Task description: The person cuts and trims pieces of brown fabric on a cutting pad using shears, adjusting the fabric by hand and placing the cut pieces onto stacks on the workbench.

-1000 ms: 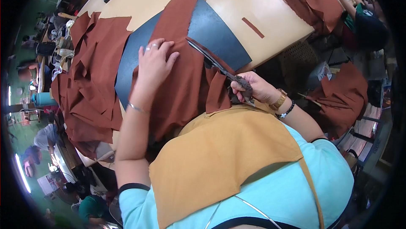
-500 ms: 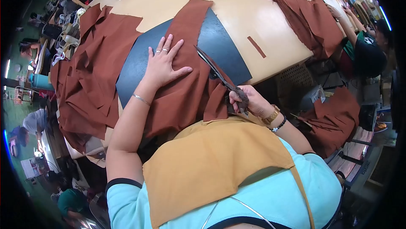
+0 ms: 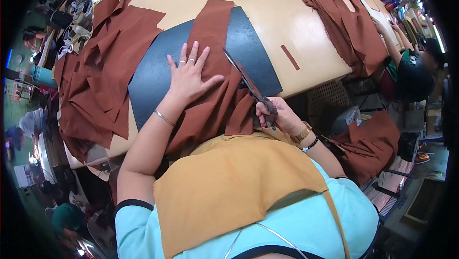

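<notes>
My left hand (image 3: 190, 75) lies flat with its fingers spread on a reddish-brown cloth (image 3: 210, 27). That cloth lies across a dark board (image 3: 256, 51) and hangs toward my apron. To the right, my right hand (image 3: 279, 114) is closed round the wrapped handles of long scissors (image 3: 239, 70). Their blades point up and left along the cloth's right edge, with the tips near the narrow strip. A flap of cloth lies beside the blades.
A heap of brown cloth (image 3: 93, 82) covers the table's left side. More cloth (image 3: 351, 34) and a small scrap (image 3: 289, 57) lie on the table (image 3: 267, 0) to the right. A co-worker (image 3: 413, 72) is at the far right. Brown cloth (image 3: 373, 146) hangs over something below.
My left hand has spread its fingers and flattened on the cloth. The scissors stay in my right hand at the cloth's edge, and the view has shifted slightly.
</notes>
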Available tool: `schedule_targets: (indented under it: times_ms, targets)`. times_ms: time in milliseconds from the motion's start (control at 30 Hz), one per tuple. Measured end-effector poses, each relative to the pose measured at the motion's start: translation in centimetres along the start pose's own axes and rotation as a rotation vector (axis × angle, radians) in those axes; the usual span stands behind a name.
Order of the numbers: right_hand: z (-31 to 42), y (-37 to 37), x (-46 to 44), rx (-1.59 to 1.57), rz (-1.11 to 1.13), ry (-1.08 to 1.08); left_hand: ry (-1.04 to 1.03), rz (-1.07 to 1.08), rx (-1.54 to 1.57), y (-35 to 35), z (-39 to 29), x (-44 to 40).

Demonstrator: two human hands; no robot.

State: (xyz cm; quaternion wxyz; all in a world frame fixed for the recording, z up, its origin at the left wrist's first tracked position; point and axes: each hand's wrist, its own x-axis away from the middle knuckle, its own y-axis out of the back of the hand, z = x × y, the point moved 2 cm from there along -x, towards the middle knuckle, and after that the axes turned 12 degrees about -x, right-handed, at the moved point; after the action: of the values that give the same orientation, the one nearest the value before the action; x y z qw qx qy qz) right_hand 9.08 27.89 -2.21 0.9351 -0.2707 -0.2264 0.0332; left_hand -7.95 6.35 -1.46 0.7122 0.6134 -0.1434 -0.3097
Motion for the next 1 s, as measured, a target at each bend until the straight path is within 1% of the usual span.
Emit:
schedule_targets:
  times_ms: [33, 133, 233, 267, 367, 400, 467, 567, 633, 867, 933, 1000]
  targets:
    - [-0.1, 0.0, 0.1, -0.008, -0.002, -0.002, -0.011, -0.058, -0.03, -0.2, 0.1, -0.2]
    - [-0.1, -0.2, 0.3, -0.026, -0.018, -0.007, -0.02, 0.074, 0.048, 0.8, 1.1, -2.0]
    - [-0.2, 0.3, 0.1, -0.024, -0.007, -0.018, -0.144, 0.355, 0.012, 4.3, 2.1, -5.0]
    - [-0.2, 0.4, 0.0, -0.021, -0.003, -0.02, -0.232, 0.385, -0.022, 3.8, 2.7, -6.0]
    - [0.2, 0.2, 0.2, -0.015, 0.0, -0.014, -0.247, 0.092, 0.042, 0.8, 3.3, -5.7]
    - [0.3, -0.1, 0.2, -0.019, -0.004, -0.002, -0.253, 0.15, 0.036, 0.2, 3.3, -5.6]
    - [0.7, -0.5, 0.2, 0.015, -0.027, 0.003, -0.223, 0.135, 0.026, -0.8, 3.2, -5.3]
    - [0.8, -0.4, -0.4, 0.019, -0.007, -0.048, -0.21, 0.122, 0.054, -0.8, 2.4, -4.3]
    - [0.7, -0.3, -0.4, 0.006, -0.015, -0.042, -0.2, 0.121, 0.071, -0.6, 2.0, -3.8]
    - [-0.4, -0.2, 0.0, 0.029, -0.039, 0.01, -0.006, 0.117, 0.059, -0.3, 0.5, -2.0]
    - [-0.4, -0.3, 0.1, 0.028, -0.038, 0.004, 0.033, 0.11, 0.05, -0.2, -0.1, -1.5]
    - [0.0, -0.3, 0.0, 0.027, -0.036, -0.012, 0.023, 0.113, 0.044, 0.1, -0.6, -1.1]
